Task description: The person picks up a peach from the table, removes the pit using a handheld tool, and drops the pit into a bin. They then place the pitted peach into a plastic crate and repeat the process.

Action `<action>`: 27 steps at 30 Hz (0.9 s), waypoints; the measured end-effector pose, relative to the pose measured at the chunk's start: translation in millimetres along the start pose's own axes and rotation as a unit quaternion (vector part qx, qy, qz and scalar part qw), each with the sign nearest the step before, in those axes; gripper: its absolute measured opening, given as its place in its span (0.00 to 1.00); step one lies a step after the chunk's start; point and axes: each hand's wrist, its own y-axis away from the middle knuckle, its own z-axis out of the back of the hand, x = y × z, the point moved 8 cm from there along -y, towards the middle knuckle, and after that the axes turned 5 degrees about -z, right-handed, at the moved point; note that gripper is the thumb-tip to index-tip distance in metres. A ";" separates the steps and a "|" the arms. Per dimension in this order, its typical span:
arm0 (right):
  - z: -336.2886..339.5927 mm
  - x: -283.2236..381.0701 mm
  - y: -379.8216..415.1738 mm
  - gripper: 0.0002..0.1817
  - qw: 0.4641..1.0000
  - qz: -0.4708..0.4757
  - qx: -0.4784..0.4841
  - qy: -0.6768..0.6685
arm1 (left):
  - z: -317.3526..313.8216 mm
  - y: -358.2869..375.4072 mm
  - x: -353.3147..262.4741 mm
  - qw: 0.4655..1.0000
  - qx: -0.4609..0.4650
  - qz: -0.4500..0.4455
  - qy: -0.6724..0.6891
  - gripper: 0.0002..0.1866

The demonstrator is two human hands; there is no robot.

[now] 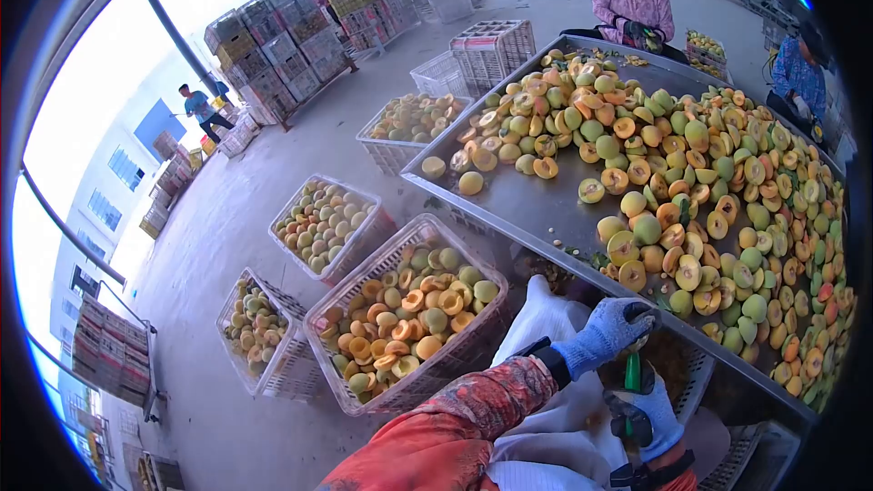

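My left hand (607, 335), in a blue glove with dark fingertips, is closed at the near edge of the metal table (564, 209). Its curled fingers hide most of what they may hold. Just below it, my right hand (653, 414), gloved in pale blue and black, is wrapped round a green-handled tool (634, 373); the tool's working end is hidden by the left hand. Halved peaches (691, 273), some with stones showing, lie heaped on the table beyond my hands. White cloth (546, 427) covers my lap.
A crate (318, 332) of peach halves stands left of my knees, with more filled crates (291, 277) beside and behind it. Two people (635, 0) sit at the table's far side. Crate stacks (291, 45) and another person (202, 111) are farther back.
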 end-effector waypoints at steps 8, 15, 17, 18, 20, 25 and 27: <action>10.4 -8.3 2.3 0.22 0.999 0.029 0.005 -0.018 | -12.8 -0.6 -9.8 0.995 -0.018 -0.018 -0.096 0.11; 36.3 -20.1 -9.9 0.27 0.944 0.109 -0.102 0.294 | -42.3 17.0 49.8 0.897 -0.041 0.283 0.337 0.14; 31.8 -18.6 -6.7 0.25 0.970 0.152 -0.046 0.182 | -41.4 20.1 35.8 0.905 -0.050 0.231 0.355 0.13; 30.7 -21.9 -5.9 0.26 0.985 0.122 -0.009 0.126 | -34.7 17.2 24.9 0.940 -0.081 0.198 0.267 0.11; 31.4 -20.1 -1.7 0.27 0.994 0.092 0.022 0.057 | -37.4 13.6 16.4 0.962 -0.031 0.193 0.190 0.11; 27.7 -31.9 -0.6 0.21 0.994 0.049 0.095 -0.031 | -50.5 6.4 -2.8 0.973 0.073 0.163 0.143 0.11; 28.4 -28.0 7.8 0.20 0.982 -0.003 0.132 -0.135 | -56.9 3.3 -10.4 0.962 0.089 0.178 0.187 0.11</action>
